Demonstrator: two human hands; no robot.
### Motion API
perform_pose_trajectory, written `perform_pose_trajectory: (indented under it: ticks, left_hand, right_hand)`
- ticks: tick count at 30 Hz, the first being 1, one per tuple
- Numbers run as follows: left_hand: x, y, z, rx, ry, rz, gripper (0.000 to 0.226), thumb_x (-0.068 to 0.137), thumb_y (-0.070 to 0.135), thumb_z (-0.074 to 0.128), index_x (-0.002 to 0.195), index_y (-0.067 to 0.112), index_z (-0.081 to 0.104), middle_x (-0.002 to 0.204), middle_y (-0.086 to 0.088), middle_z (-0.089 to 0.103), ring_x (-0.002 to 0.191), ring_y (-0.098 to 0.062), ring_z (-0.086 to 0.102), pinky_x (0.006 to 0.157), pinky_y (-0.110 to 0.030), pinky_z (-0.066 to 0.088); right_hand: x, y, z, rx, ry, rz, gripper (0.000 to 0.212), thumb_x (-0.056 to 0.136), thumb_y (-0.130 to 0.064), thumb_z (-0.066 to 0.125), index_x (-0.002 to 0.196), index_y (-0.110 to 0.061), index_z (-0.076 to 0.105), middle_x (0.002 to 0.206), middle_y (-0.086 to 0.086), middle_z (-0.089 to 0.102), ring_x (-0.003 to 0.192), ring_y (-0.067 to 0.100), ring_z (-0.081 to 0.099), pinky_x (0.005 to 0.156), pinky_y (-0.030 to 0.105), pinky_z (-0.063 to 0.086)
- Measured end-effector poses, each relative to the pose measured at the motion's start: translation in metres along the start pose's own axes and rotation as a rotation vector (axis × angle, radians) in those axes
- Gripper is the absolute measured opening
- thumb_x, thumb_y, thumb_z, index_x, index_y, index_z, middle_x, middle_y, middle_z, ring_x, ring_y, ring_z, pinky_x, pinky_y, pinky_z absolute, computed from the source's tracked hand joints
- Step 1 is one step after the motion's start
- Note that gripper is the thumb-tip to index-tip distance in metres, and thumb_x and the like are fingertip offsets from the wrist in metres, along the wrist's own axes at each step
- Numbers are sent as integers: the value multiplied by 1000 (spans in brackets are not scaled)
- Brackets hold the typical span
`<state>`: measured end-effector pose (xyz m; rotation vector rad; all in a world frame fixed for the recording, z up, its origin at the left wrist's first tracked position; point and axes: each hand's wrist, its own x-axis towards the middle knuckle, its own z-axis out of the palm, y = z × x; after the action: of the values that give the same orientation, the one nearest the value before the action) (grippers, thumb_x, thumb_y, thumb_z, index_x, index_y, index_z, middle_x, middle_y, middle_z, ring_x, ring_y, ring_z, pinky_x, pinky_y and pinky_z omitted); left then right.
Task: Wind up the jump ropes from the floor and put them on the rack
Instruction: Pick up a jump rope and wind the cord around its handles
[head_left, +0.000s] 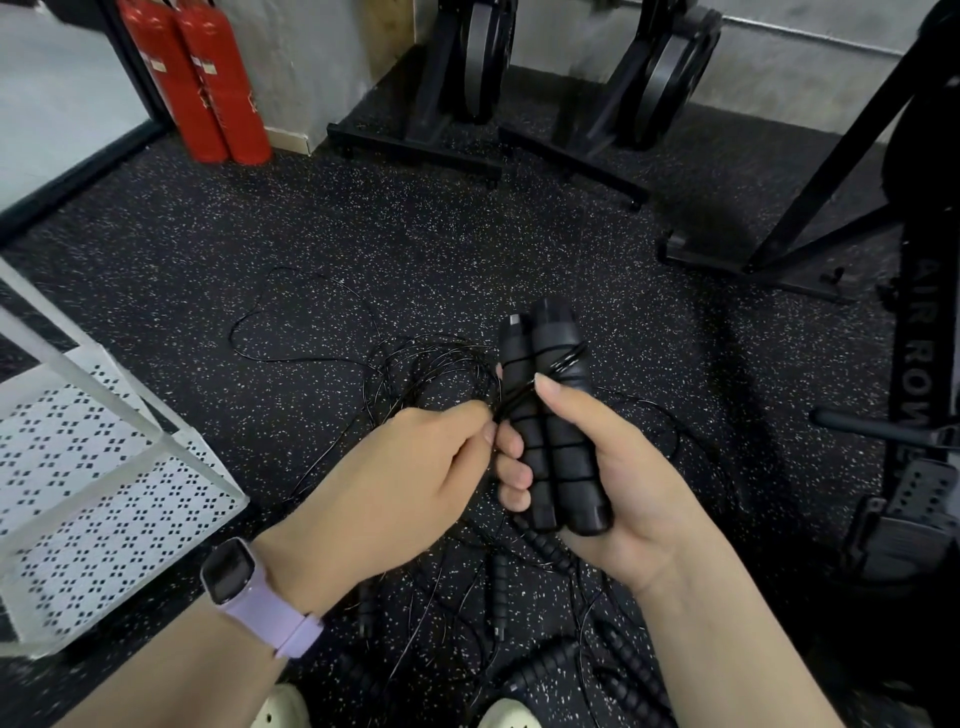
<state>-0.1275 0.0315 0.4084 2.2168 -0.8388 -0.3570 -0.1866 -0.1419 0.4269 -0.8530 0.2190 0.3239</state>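
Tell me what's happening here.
A person is winding up a jump rope. The right hand grips the two black handles side by side, with a few turns of thin black cord already around them. The left hand pinches the cord beside the handles. More ropes lie tangled on the speckled floor, and a white rack stands at the left.

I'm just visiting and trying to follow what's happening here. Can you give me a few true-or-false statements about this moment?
1. The right hand holds two black handles side by side. True.
2. The left hand is empty. False: it pinches the thin black cord beside the handles.
3. More rope lies on the floor near the feet. True.
4. The white rack stands to the person's right. False: it is on the left.
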Motion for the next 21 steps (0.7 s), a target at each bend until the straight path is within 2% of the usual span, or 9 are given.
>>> perform_pose_trajectory:
  ticks: [3,5,7,9,12,14,17,19,21]
  left_hand:
    - [0,-4,0,-22,-8,5,35,105,48,27,94,27,53,82,3,73,49,-19,54,54,-51,48]
    - [0,-4,-2,-22,17,-16,40,103,52,26,93,24,53,71,0,67,43,-15,44,49,-50,44]
    - [0,-2,-5,-15,60,-52,35,101,51,33,88,24,52,60,-1,57,42,-11,39,45,-42,40]
    - [0,-3,-7,58,57,-114,32,100,53,42,83,27,50,58,2,56,44,-11,48,46,-32,39]
    - [1,-13,-13,206,-38,-265,39,101,54,49,73,26,48,56,5,56,45,-7,50,46,-23,36]
    - [1,-26,-21,202,-103,-359,48,99,59,50,68,21,46,53,7,49,46,-10,43,50,-24,36]
    - [0,-43,-34,198,-128,-409,55,94,65,50,64,19,42,51,7,41,48,-13,38,53,-28,34]
    - [-1,-44,-44,142,-129,-403,55,91,65,52,64,18,45,49,8,40,46,-10,36,53,-27,33]
    - [-1,-34,-54,-16,-86,-377,52,85,66,55,64,18,51,50,8,42,46,-9,37,54,-29,36]
  right_hand:
    - [1,0,0,-10,-28,-31,64,75,-39,88,121,-14,52,80,8,53,63,16,47,57,28,43]
    - [1,0,-1,-10,-20,-50,54,80,-37,85,116,-14,52,80,7,54,64,16,47,57,27,43]
    - [1,0,0,1,-4,-66,45,86,-35,80,114,-14,53,81,6,55,64,16,47,57,27,43]
    - [2,-1,-1,12,17,-87,37,91,-33,74,116,-15,53,81,5,55,64,15,47,57,27,43]
    - [2,-5,-4,31,63,-138,46,90,-33,73,128,-17,51,82,4,54,64,15,47,57,27,44]
    - [1,-10,-9,24,144,-182,51,89,-32,74,133,-18,52,82,5,54,63,16,47,56,28,44]
    - [-3,-17,-17,-74,317,-231,41,91,-29,72,126,-16,56,81,6,56,63,17,48,57,30,43]
    - [-4,-21,-23,-226,443,-225,34,92,-29,74,119,-14,60,84,8,58,64,18,51,58,33,45]
    - [-5,-21,-28,-433,544,-182,30,92,-31,75,113,-14,62,84,8,61,66,19,53,60,35,47]
